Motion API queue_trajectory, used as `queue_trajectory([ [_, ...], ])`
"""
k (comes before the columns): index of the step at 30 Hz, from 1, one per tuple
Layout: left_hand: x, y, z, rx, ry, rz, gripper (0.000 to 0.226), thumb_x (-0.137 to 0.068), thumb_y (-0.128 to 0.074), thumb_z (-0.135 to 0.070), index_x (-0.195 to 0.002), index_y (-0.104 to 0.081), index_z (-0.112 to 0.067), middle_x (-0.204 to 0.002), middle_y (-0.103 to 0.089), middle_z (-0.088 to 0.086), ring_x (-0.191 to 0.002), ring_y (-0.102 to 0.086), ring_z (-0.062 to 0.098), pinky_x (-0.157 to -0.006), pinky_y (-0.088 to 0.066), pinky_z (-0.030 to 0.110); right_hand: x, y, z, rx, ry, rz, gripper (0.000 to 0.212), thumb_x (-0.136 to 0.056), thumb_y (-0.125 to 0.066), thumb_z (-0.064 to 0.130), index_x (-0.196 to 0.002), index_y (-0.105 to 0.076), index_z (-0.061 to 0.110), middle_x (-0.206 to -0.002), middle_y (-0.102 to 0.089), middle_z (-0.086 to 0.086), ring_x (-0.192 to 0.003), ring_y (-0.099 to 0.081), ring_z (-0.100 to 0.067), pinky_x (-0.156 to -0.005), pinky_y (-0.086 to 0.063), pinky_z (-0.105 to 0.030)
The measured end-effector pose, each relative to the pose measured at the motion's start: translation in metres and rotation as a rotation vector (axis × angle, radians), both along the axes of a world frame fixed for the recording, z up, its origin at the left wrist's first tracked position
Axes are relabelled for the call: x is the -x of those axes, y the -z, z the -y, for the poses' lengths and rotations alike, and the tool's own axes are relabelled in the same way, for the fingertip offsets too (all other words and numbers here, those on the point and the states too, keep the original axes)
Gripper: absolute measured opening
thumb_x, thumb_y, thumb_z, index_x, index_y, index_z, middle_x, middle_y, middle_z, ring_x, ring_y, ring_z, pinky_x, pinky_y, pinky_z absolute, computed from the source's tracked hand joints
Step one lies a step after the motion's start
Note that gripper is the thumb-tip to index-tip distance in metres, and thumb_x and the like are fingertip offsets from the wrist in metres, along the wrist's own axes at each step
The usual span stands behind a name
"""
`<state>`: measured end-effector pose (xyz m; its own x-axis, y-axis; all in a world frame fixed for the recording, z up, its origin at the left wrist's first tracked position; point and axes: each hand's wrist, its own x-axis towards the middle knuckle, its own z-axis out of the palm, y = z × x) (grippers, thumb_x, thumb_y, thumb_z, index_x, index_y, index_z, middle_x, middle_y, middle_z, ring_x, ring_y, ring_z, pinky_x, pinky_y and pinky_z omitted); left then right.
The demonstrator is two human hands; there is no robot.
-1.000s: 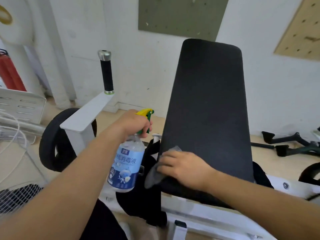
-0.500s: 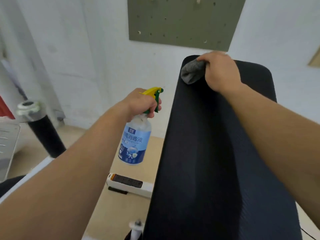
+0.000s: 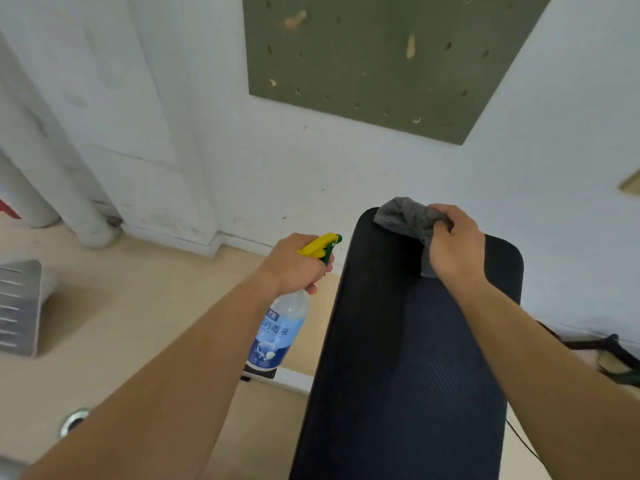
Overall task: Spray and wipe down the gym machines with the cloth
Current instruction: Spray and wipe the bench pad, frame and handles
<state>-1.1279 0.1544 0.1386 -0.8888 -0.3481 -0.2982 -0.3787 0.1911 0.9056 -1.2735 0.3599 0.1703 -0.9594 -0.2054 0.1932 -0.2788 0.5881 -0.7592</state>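
A black padded backrest (image 3: 408, 358) of a gym machine runs up the middle right of the view. My right hand (image 3: 455, 245) grips a crumpled grey cloth (image 3: 403, 216) at the pad's top left corner. To the left of the pad, my left hand (image 3: 296, 263) holds a clear spray bottle (image 3: 277, 332) with a blue label by its neck. The bottle's yellow and green trigger head (image 3: 320, 245) points right toward the pad. The bottle hangs in the air beside the pad and does not touch it.
A white wall with a green pegboard (image 3: 381, 60) stands behind the pad. A metal-capped handle end (image 3: 74, 419) shows at the lower left. A grey slatted plate (image 3: 17, 306) is at the far left, black equipment legs (image 3: 609, 351) at the right, and a beige floor (image 3: 138, 323) below.
The view has risen and tilted, so the pad's top now sits lower in frame. My right hand with the cloth stays at the top left corner; earlier it was at the pad's bottom.
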Motion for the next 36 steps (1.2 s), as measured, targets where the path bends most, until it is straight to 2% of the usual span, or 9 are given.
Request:
queue_trajectory([
  [8,0.021,-0.004,0.012,0.034,0.006,0.105,0.020,-0.072,-0.059,-0.012,-0.087,-0.065,-0.002,-0.071,-0.064,0.010,-0.050,-0.062,0.020,-0.070,-0.056,0.037,0.016,-0.019,0.042,-0.191,-0.155,-0.207,0.036,-0.104,-0.037,0.012,-0.132,-0.059,0.016,-0.130,-0.061,-0.002,-0.117,-0.056,-0.017,-0.099,-0.038,-0.021],
  [13,0.008,0.010,0.023,0.014,0.023,0.126,0.020,-0.071,-0.058,-0.016,-0.086,-0.068,-0.008,-0.078,-0.071,0.013,-0.054,-0.066,0.021,-0.077,-0.062,0.046,0.028,0.024,0.072,-0.726,-0.525,-0.285,0.031,-0.104,-0.039,0.018,-0.127,-0.060,0.016,-0.144,-0.051,-0.007,-0.140,-0.037,-0.030,-0.115,-0.027,-0.039],
  [18,-0.013,0.023,0.033,-0.085,-0.078,0.063,0.021,-0.073,-0.057,-0.012,-0.088,-0.072,-0.012,-0.096,-0.073,0.018,-0.061,-0.064,0.023,-0.061,-0.061,0.039,-0.015,0.050,0.073,-1.069,-0.802,-0.567,0.035,-0.095,-0.039,0.034,-0.099,-0.071,0.021,-0.103,-0.067,0.000,-0.113,-0.053,-0.027,-0.112,-0.031,-0.047],
  [22,-0.029,0.030,0.033,-0.076,-0.041,0.065,0.024,-0.070,-0.055,-0.009,-0.086,-0.071,-0.015,-0.094,-0.074,0.013,-0.059,-0.066,0.024,-0.064,-0.062,0.048,-0.077,0.071,0.053,-1.198,-1.214,-0.487,0.035,-0.094,-0.039,0.036,-0.094,-0.070,0.021,-0.092,-0.067,0.001,-0.094,-0.059,-0.027,-0.104,-0.039,-0.046],
  [28,-0.045,0.037,0.027,-0.110,-0.077,0.052,0.027,-0.066,-0.053,-0.021,-0.086,-0.071,-0.017,-0.094,-0.073,0.013,-0.064,-0.068,0.026,-0.067,-0.063,0.049,0.010,0.026,0.108,-1.396,-0.804,-0.589,0.039,-0.102,-0.034,0.037,-0.107,-0.071,0.024,-0.109,-0.068,0.003,-0.115,-0.055,-0.021,-0.121,-0.019,-0.044],
  [31,-0.054,0.043,0.020,-0.109,-0.093,0.041,0.024,-0.066,-0.052,-0.022,-0.084,-0.069,-0.018,-0.092,-0.072,0.013,-0.064,-0.068,0.027,-0.066,-0.063,0.049,-0.021,0.042,0.117,-1.446,-0.660,-0.544,0.021,-0.088,-0.049,0.018,-0.084,-0.070,0.020,-0.077,-0.057,0.001,-0.081,-0.053,-0.027,-0.088,-0.044,-0.046],
  [32,-0.057,0.045,0.018,-0.111,-0.093,0.038,0.022,-0.068,-0.053,-0.019,-0.083,-0.069,-0.018,-0.092,-0.072,0.013,-0.064,-0.068,0.027,-0.064,-0.063,0.049,-0.046,0.053,0.113,-1.487,-0.699,-0.534,0.017,-0.083,-0.052,0.014,-0.072,-0.063,0.020,-0.068,-0.052,0.001,-0.070,-0.048,-0.023,-0.077,-0.040,-0.040],
  [34,-0.064,0.051,0.015,-0.125,-0.098,0.033,0.020,-0.074,-0.056,-0.006,-0.085,-0.071,-0.016,-0.093,-0.073,0.011,-0.062,-0.065,0.024,-0.060,-0.062,0.043,-0.095,0.074,0.087,-1.471,-0.940,-0.487,0.025,-0.087,-0.052,0.020,-0.062,-0.050,0.020,-0.061,-0.049,0.000,-0.063,-0.043,-0.022,-0.069,-0.031,-0.039],
  [36,-0.071,0.055,0.012,-0.157,-0.101,0.029,0.027,-0.079,-0.056,0.004,-0.089,-0.073,-0.013,-0.094,-0.073,0.011,-0.063,-0.063,0.021,-0.055,-0.060,0.034,-0.116,0.085,0.059,-1.300,-1.163,-0.448,0.026,-0.093,-0.047,0.027,-0.072,-0.059,0.019,-0.071,-0.060,-0.001,-0.069,-0.053,-0.027,-0.075,-0.041,-0.041],
])
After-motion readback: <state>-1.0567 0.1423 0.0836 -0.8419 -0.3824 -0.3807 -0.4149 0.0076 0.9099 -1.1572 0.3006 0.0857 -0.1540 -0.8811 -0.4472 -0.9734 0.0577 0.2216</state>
